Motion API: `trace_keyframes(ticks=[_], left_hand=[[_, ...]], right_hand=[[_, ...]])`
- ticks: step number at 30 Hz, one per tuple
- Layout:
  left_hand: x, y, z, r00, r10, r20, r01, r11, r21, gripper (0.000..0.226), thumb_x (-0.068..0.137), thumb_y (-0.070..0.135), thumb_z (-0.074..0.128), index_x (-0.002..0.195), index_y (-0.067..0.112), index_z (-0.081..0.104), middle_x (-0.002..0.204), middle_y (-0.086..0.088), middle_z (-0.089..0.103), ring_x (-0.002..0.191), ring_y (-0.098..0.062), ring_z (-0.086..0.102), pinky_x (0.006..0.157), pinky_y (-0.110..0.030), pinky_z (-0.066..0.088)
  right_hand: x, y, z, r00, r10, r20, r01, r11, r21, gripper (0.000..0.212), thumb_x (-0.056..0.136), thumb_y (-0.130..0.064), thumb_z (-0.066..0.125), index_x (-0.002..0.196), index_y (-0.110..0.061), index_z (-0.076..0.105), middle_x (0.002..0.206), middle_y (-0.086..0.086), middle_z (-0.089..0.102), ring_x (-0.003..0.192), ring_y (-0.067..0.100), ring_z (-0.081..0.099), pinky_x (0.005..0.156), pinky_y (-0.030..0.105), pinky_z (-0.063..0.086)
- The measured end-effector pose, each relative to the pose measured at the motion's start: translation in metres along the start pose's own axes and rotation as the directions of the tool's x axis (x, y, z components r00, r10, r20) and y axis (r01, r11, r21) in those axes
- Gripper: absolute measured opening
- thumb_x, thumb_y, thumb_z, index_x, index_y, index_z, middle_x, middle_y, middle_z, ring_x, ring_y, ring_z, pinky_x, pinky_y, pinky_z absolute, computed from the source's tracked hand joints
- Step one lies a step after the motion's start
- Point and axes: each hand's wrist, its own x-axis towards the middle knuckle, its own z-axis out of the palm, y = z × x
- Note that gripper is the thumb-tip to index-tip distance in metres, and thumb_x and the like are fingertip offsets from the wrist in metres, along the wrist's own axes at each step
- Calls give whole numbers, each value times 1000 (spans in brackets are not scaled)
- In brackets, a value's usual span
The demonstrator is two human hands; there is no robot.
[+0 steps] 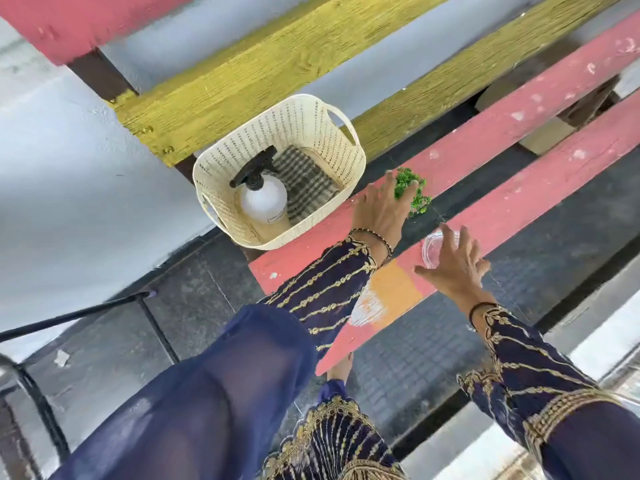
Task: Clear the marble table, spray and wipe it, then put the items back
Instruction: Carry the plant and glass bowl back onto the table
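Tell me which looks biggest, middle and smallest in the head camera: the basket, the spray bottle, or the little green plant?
1. Basket, clearly the biggest.
2. Spray bottle, standing inside the basket.
3. Green plant, smallest, though the left hand hides part of it.

A bench of painted wooden slats, pink and yellow, with gaps between. On the pink slat near its end, a cream plastic basket, partly over the edge. Just beside, a small green plant. On the next pink slat, a clear glass dish.

green sprig, clear, perhaps glass, dish
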Motion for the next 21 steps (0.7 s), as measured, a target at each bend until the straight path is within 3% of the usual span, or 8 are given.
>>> trace_keyframes(ticks=[3, 8, 13, 21], left_hand=[[23, 4, 12, 1000, -19, 22, 19, 1000, -2, 62, 85, 3, 59, 139, 24, 39, 150, -22, 27, 114, -46, 50, 88, -52, 51], [39, 0, 26, 1000, 29, 7, -28, 998, -52, 37, 92, 9, 52, 129, 14, 49, 123, -20, 54, 102, -39, 61, 79, -45, 54], [26, -3, 25, 997, 73, -41, -76, 992, -99, 29, 91, 4, 53, 120, 8, 55, 108, -19, 60, 91, -35, 64, 74, -43, 57], [-63, -19, 1, 999, -3, 36, 10, 981, -194, 33, 92, 10, 54, 125, 10, 52, 118, -15, 58, 95, -32, 63, 76, -38, 54]], right_hand=[[15, 5, -1, 1000, 19, 23, -20, 1000, 25, 102, 83, -35, 79, 159, -30, 13, 168, 8, -1, 149, 48, 8, 114, 69, 20], [29, 14, -1, 999, -47, 14, 45, 995, 89, 96, 75, -31, 84, 153, -30, 28, 155, 4, 19, 137, 46, 22, 99, 70, 45], [23, 10, -6, 998, -55, 26, 53, 996, 76, 95, 70, -32, 88, 148, -26, 33, 147, 10, 28, 136, 44, 27, 96, 62, 51], [-52, -35, 6, 994, -111, -11, 112, 988, 106, 96, 67, -35, 87, 148, -31, 34, 149, 6, 32, 135, 39, 32, 90, 57, 54]])
